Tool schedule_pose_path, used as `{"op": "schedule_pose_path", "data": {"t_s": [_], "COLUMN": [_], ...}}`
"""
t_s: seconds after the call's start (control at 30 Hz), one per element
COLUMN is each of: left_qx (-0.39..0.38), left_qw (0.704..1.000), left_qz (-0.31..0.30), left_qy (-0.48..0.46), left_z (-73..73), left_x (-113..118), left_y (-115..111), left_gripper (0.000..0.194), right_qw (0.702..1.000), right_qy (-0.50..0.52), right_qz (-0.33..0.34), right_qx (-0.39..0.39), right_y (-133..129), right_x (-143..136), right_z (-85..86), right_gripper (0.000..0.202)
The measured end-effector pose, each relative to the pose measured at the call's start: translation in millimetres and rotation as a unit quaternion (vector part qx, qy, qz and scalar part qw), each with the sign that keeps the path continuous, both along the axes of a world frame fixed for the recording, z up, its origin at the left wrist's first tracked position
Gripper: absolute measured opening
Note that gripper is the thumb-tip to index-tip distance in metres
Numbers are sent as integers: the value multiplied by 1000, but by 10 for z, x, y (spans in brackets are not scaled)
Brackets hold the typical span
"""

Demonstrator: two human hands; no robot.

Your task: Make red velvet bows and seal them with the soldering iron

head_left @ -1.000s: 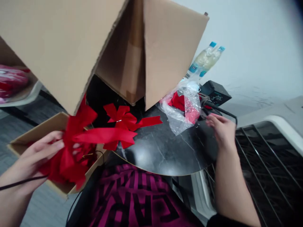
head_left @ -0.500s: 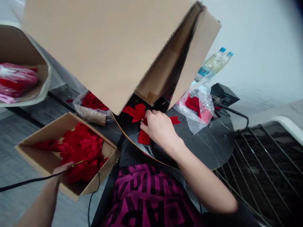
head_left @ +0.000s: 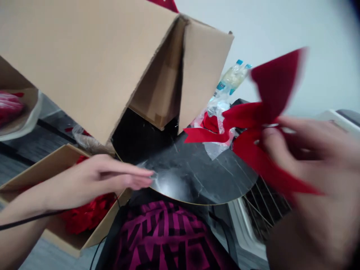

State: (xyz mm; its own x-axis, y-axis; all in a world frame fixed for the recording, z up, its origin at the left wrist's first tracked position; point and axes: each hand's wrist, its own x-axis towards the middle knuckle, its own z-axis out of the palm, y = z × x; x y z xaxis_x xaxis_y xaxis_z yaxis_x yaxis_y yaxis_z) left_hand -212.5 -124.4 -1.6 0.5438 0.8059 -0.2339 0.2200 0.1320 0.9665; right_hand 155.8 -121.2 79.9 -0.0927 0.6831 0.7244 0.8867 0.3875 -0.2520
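Raised at the right, my right hand (head_left: 306, 157) pinches a red fabric bow (head_left: 277, 86) at its middle, where a small shiny bit shows. The bow's loops and notched tails spread out around the fingers; hand and bow are partly blurred. My left hand (head_left: 107, 176) hovers at the near left edge of the round black table (head_left: 185, 180), above an open cardboard box (head_left: 64, 153). Its thumb and fingers are pressed together; whatever lies between them is hidden. Inside that box, red bows (head_left: 90, 215) form a heap, partly covered by my left forearm.
A big cardboard box (head_left: 84, 56) stands on the table's far left, its flap (head_left: 206, 63) jutting out. Behind the bow are a clear plastic bag (head_left: 212, 146) with red pieces and two bottles (head_left: 232, 77). A wire rack (head_left: 261, 210) is at the right. A black cord (head_left: 30, 221) crosses my left forearm.
My right hand has lifted the red bow off the table and carried it right, towards the camera. The left hand has come up out of the box of bows towards the table edge.
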Motion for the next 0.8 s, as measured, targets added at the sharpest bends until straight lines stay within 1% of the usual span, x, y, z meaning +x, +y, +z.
{"op": "schedule_pose_path", "data": {"t_s": [0.03, 0.07, 0.1, 0.13, 0.17, 0.2, 0.23, 0.27, 0.3, 0.33, 0.37, 0.4, 0.43, 0.47, 0.5, 0.53, 0.57, 0.6, 0.63, 0.67, 0.73, 0.8], "left_qx": [-10, -15, -6, 16, 19, 15, 0, -23, -44, -63, -82, -99, -118, -128, -120, -95, -52, 2, 56, 100, 158, 189], "left_qw": [997, 992, 986, 987, 989, 986, 984, 983, 983, 987, 992, 994, 990, 980, 967, 955, 947, 943, 939, 936, 932, 930], "left_qz": [-67, -105, -127, -92, -53, -8, 29, 55, 70, 65, 42, -3, -72, -148, -219, -273, -304, -315, -309, -291, -248, -219], "left_qy": [-31, -72, -112, -133, -140, -163, -174, -174, -162, -132, -90, -47, -9, 22, 42, 61, 83, 110, 141, 170, 213, 227], "left_z": [86, 122, 113, 70, 7, -60, -116, -149, -152, -124, -68, 6, 87, 162, 221, 258, 269, 255, 221, 173, 60, -39], "left_x": [326, 631, 899, 1118, 1282, 1390, 1450, 1470, 1464, 1445, 1426, 1416, 1422, 1446, 1488, 1544, 1609, 1678, 1745, 1806, 1898, 1950], "left_y": [114, 232, 345, 449, 538, 610, 667, 712, 751, 791, 837, 895, 964, 1044, 1131, 1221, 1306, 1384, 1448, 1498, 1552, 1552], "left_gripper": [36, 47, 56, 52, 47, 41, 35, 29, 25, 24, 26, 29, 30, 30, 30, 30, 30, 30, 29, 26, 21, 19], "right_qw": [999, 999, 998, 995, 988, 978, 968, 960, 956, 959, 962, 959, 943, 935, 928, 923, 921, 919, 918, 918, 922, 929], "right_qy": [-35, -39, -30, -30, -38, -29, -7, 24, 57, 75, 42, -25, -114, -147, -167, -186, -194, -204, -211, -216, -215, -201], "right_qz": [-35, 1, 48, 92, 133, 166, 191, 196, 186, 146, 115, 104, 108, 111, 109, 105, 98, 90, 82, 76, 67, 58], "right_qx": [18, 21, 10, -25, -74, -120, -164, -199, -221, -233, -246, -264, -293, -304, -314, -320, -322, -324, -324, -323, -316, -304], "right_y": [-19, -33, -39, -34, -12, 36, 119, 245, 419, 637, 890, 1162, 1432, 1680, 1891, 2053, 2163, 2226, 2250, 2248, 2212, 2184], "right_x": [-103, -218, -320, -386, -401, -358, -260, -118, 50, 224, 387, 525, 633, 709, 758, 785, 796, 798, 795, 789, 782, 790], "right_z": [-82, -175, -264, -336, -382, -399, -393, -371, -347, -333, -339, -367, -418, -487, -565, -645, -721, -788, -844, -889, -948, -974], "right_gripper": [31, 30, 32, 35, 38, 37, 33, 27, 21, 21, 23, 25, 27, 27, 24, 21, 19, 21, 23, 21, 13, 18]}}
